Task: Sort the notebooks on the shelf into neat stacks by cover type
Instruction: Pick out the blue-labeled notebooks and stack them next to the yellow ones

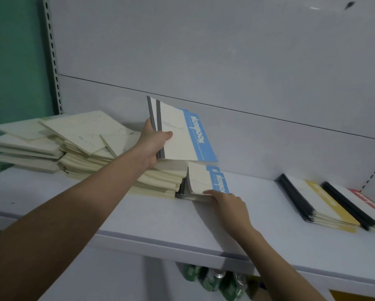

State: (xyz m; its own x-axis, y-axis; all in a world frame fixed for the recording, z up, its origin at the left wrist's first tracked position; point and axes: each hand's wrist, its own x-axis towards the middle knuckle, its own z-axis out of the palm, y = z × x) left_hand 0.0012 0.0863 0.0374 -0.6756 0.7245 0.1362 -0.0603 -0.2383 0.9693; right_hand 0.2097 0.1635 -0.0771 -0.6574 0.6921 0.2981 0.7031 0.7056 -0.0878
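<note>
My left hand (pixel 155 144) grips two blue-banded notebooks (pixel 182 135) by their grey spines and holds them raised above the shelf (pixel 138 216). Below them a small pile of blue-banded notebooks (pixel 204 183) lies on the shelf, its top cover lifted. My right hand (pixel 227 205) rests at the front edge of that pile with its fingers on the cover. A messy heap of cream notebooks (pixel 84 146) spreads across the left of the shelf. At the right lie a yellow-banded stack (pixel 321 205) and a red-banded stack (pixel 368 207), both with dark spines.
The grey back panel (pixel 225 61) rises behind the shelf. A slotted metal upright (pixel 53 55) and a green wall (pixel 15 61) stand at the left. Green cans (pixel 210 281) sit on a lower level under the shelf edge.
</note>
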